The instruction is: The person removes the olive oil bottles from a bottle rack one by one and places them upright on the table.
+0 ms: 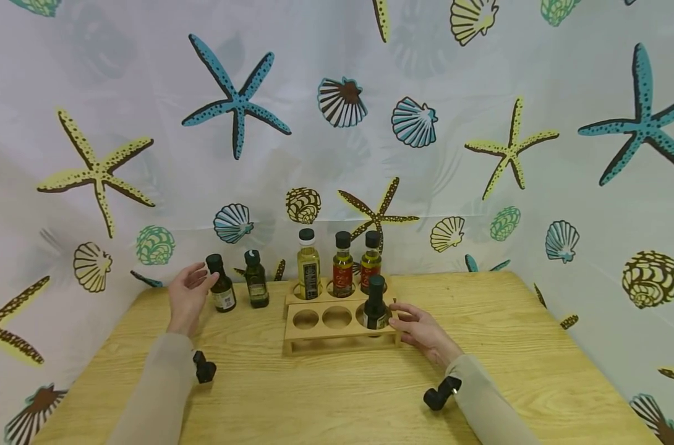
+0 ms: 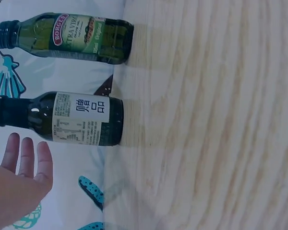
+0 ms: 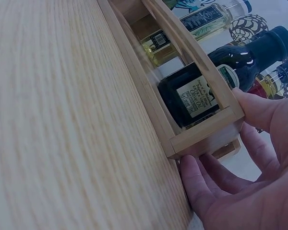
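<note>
My left hand (image 1: 189,293) is beside the neck of a dark bottle with a white label (image 1: 224,293), its fingers spread and loosely bent. In the left wrist view one fingertip overlaps the bottle's cap end; whether it touches is unclear. Right of that bottle stands a green olive oil bottle (image 1: 256,281). My right hand (image 1: 426,334) holds the right end of a two-tier wooden bottle rack (image 1: 337,340), thumb at the front upper corner and fingers against the end panel. A dark olive oil bottle (image 3: 197,93) sits in the front tier's right hole.
The rack's back tier holds a clear bottle of yellow oil (image 1: 309,266) and two red-labelled bottles, one (image 1: 342,272) in the middle hole. Two front holes stand vacant. Behind the wooden table (image 1: 337,395) hangs a patterned curtain (image 1: 337,167).
</note>
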`<state>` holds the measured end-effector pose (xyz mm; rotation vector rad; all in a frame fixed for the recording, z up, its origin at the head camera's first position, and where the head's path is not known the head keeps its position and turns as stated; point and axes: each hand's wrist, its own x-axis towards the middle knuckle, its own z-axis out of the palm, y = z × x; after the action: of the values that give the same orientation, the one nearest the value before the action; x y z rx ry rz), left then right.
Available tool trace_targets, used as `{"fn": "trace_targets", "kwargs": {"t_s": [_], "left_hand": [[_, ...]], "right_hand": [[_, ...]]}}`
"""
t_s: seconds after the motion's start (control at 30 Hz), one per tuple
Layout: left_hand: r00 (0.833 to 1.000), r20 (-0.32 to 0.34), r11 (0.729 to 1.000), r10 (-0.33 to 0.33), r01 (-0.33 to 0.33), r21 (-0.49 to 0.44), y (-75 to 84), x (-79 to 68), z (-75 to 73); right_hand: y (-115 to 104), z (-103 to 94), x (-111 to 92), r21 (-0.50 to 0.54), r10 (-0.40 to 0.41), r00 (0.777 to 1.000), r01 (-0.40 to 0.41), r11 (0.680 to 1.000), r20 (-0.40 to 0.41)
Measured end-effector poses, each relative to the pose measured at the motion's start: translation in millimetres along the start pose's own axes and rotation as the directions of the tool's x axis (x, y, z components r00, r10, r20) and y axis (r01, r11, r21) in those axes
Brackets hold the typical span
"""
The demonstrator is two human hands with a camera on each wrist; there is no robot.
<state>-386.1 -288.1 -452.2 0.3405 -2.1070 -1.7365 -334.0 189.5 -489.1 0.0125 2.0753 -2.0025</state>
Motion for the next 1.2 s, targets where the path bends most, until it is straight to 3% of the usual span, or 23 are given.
{"fn": "trace_targets", "kwargs": {"t_s": [0.23, 0.43, 0.7, 0.97, 1.2], "left_hand": [[0.991, -0.132, 0.988, 0.036, -0.055, -0.147, 11.3, -10.7, 7.0], [0.996, -0.053, 0.954, 0.073, -0.085, -0.287, 16.7, -24.5, 17.3], [0.996, 0.043, 0.964, 0.083, -0.069, -0.258, 22.9, -47.6, 34.8], [0.992, 0.068, 0.972, 0.105, -0.088, -0.219, 27.7, -62.5, 53.0], [0.984, 0.146, 0.989, 0.106, -0.089, -0.117, 29.7, -82.4, 74.8]], "right_hand": [[-0.3, 0.0, 0.3, 0.005, 0.005, 1.000, -0.005, 1.000, -0.004], [-0.5, 0.3, -1.0, 0.002, 0.004, 1.000, -0.004, 1.000, -0.006], [-1.2, 1.8, -2.1, -0.002, -0.004, 1.000, 0.004, 1.000, -0.011], [-0.1, 1.9, -0.8, 0.000, -0.002, 1.000, 0.002, 1.000, 0.000], [1.2, 1.5, -1.0, -0.003, -0.005, 1.000, 0.005, 1.000, -0.005]]}}
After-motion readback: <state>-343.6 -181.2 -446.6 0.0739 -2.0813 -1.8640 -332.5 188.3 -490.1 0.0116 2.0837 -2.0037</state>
